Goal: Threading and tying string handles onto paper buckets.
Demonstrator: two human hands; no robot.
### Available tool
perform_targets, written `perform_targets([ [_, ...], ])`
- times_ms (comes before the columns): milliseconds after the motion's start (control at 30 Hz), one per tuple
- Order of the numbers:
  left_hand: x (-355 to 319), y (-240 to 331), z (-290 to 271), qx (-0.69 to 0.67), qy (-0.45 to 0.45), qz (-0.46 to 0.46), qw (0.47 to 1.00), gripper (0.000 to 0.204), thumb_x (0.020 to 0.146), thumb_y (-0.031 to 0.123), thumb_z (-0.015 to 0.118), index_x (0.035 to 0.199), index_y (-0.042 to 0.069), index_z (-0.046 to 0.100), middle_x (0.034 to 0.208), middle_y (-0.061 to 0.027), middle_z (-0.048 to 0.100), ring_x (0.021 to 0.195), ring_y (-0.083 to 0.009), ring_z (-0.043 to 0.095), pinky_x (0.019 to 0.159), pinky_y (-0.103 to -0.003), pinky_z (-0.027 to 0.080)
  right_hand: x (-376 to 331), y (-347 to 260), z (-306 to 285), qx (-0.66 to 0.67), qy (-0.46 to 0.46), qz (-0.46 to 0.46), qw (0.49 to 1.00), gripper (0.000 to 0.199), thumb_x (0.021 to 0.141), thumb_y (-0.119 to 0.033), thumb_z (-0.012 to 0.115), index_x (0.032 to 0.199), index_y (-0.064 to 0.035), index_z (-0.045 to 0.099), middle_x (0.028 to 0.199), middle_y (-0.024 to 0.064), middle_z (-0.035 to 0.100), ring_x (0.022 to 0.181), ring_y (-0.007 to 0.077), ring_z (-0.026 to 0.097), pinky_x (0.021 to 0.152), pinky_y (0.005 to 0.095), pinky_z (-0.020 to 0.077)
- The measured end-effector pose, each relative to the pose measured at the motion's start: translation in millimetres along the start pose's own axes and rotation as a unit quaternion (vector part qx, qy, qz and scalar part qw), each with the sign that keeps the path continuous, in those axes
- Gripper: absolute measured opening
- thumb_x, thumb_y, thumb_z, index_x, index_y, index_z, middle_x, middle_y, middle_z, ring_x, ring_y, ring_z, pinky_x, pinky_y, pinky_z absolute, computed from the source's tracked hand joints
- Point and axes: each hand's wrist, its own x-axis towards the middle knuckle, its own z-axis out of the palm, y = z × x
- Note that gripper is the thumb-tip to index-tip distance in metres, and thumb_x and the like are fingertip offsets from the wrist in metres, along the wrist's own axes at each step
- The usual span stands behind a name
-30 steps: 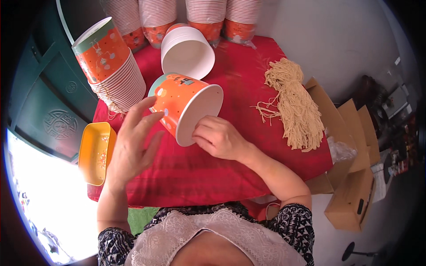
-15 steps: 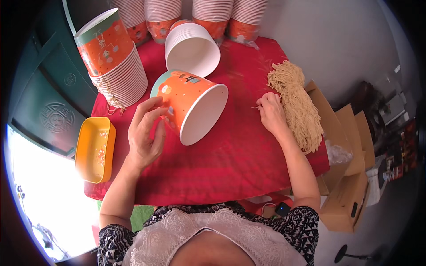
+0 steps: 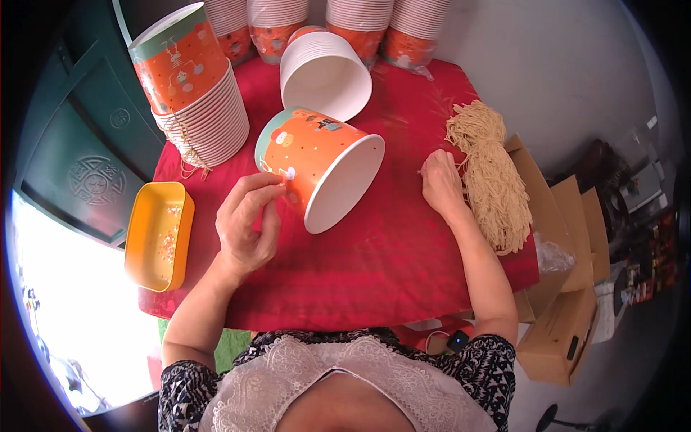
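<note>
Tub (image 3: 302, 147), orange with a green band, lay on its side on the red-covered surface (image 3: 345, 281), its white mouth facing lower right. We found the left hand (image 3: 248, 223) at its side, fingers bent; we could not tell whether they gripped anything. The right hand (image 3: 440, 183) lay beside a cream string bundle (image 3: 497, 194), fingers drawn together, any strand between them unclear. Farther left, we noted a yellow container (image 3: 155, 245) and a tall tub stack (image 3: 212, 122).

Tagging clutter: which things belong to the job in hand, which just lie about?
Likely in the job:
orange tub, left hand at its side
string bundle, beside right hand
stacked tubs
yellow tray

Likely lying about:
cardboard box
clear plastic
dark device
</note>
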Motion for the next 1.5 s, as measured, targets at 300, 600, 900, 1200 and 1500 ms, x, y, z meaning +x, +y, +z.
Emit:
perform_targets([
  [300, -14.8, 16.1, 6.3, -0.1, -0.095, -0.048, 0.989, 0.024, 0.069, -0.012, 0.062, 0.089, 0.001, 0.062, 0.069, -0.012, 0.061, 0.057, -0.0284, 0.062, 0.049, -0.037, 0.048, -4.3, -95.9, -48.6, 0.208, 0.139, -0.172, 0.953, 0.012, 0.082, 0.003, 0.063, 0.085, -0.0013, 0.052, 0.092, 0.0145, 0.055, 0.079, 0.0315, 0.056, 0.069, 0.0421, 0.0477],
  [600, -24.3, 25.3, 17.0, -0.139, -0.155, -0.069, 0.976, 0.016, 0.07, 0.0, 0.069, 0.066, 0.004, 0.054, 0.055, -0.0087, 0.049, 0.045, -0.0274, 0.051, 0.042, -0.037, 0.039, -13.7, -129.0, -48.0, 0.244, 0.161, -0.211, 0.933, 0.017, 0.079, 0.005, 0.066, 0.087, -0.0017, 0.053, 0.078, 0.0108, 0.058, 0.062, 0.0259, 0.062, 0.05, 0.0345, 0.0504],
  [900, -35.6, 19.6, 22.3, -0.132, -0.181, -0.094, 0.97, 0.017, 0.072, 0.0, 0.07, 0.066, 0.004, 0.054, 0.054, -0.0096, 0.048, 0.046, -0.0287, 0.051, 0.042, -0.038, 0.039, -9.5, -47.5, -71.7, 0.161, -0.048, -0.027, 0.985, 0.004, 0.085, -0.002, 0.066, 0.089, -0.0003, 0.064, 0.092, 0.0118, 0.061, 0.093, 0.0304, 0.059, 0.082, 0.0407, 0.0498],
  [1200, -37.0, 14.3, 24.4, -0.128, -0.199, -0.105, 0.966, 0.019, 0.075, 0.002, 0.069, 0.066, 0.003, 0.053, 0.057, -0.0113, 0.05, 0.05, -0.0307, 0.053, 0.045, -0.04, 0.041, -20.3, -5.3, -44.6, 0.149, -0.125, -0.022, 0.981, 0.012, 0.08, -0.002, 0.072, 0.087, -0.0003, 0.061, 0.099, 0.0117, 0.054, 0.1, 0.0299, 0.054, 0.084, 0.0423, 0.0478],
  [1500, -34.9, 17.5, 24.7, -0.127, -0.203, -0.115, 0.964, 0.018, 0.077, 0.003, 0.069, 0.066, 0.003, 0.054, 0.058, -0.0116, 0.051, 0.05, -0.0309, 0.054, 0.046, -0.041, 0.043, -21.2, -10.3, -39.2, 0.13, -0.131, -0.042, 0.982, 0.01, 0.081, 0.001, 0.068, 0.082, 0.002, 0.059, 0.098, 0.0138, 0.055, 0.096, 0.0317, 0.054, 0.084, 0.0419, 0.0463],
])
